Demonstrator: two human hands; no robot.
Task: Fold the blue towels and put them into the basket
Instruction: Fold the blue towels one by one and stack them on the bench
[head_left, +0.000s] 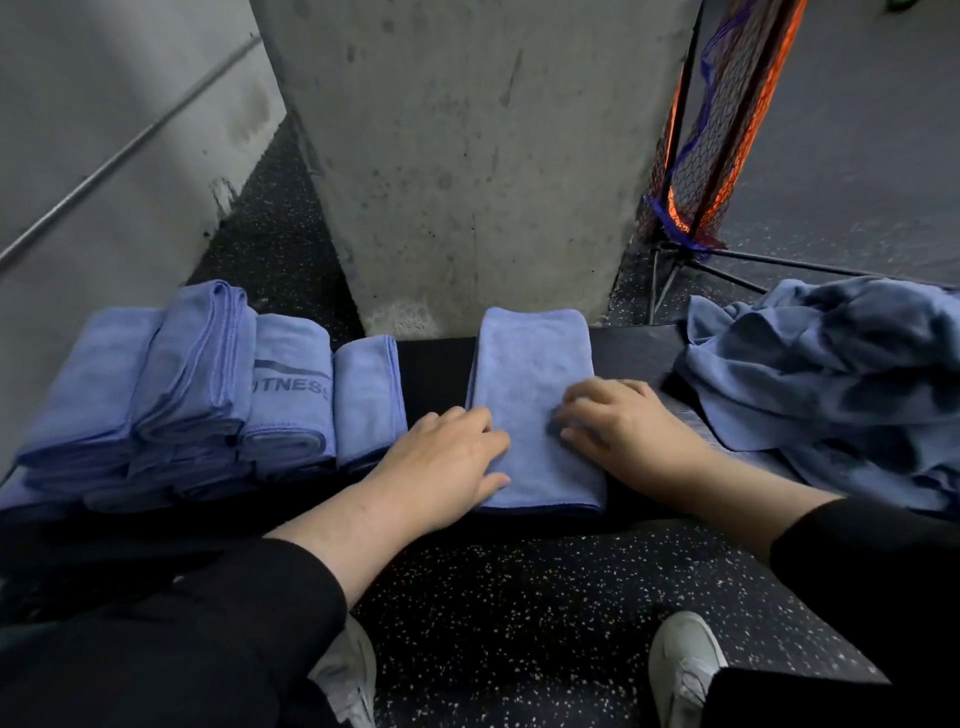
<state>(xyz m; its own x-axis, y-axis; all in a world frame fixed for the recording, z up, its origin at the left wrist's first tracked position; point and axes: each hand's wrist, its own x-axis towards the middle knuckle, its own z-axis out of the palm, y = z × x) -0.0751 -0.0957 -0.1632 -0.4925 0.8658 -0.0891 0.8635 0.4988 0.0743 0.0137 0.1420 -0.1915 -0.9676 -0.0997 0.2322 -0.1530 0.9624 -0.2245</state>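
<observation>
Pressing on a folded blue towel (535, 410) at the middle of the dark bench (431, 374), both hands sit on its near half: the left hand (447, 457) lies at about eight o'clock of the cloth with fingers nearly straight over its left edge, holding nothing, and the right hand (618, 421) rests at about four o'clock with fingers bent down onto the fabric, though blur hides whether they pinch it. That towel looks folded into a narrow strip, perhaps with one more fold to come. At nine o'clock from it stands a row of finished folded towels (197, 384), one printed with lettering, touching each other in a stack. At three o'clock lies a crumpled heap of unfolded towels (831, 369), so a fair share of folding seems left. At one o'clock, behind the bench, leans an orange and black mesh frame (722, 119), which may be the basket; no towel shows inside it, so that step is not yet done.
</observation>
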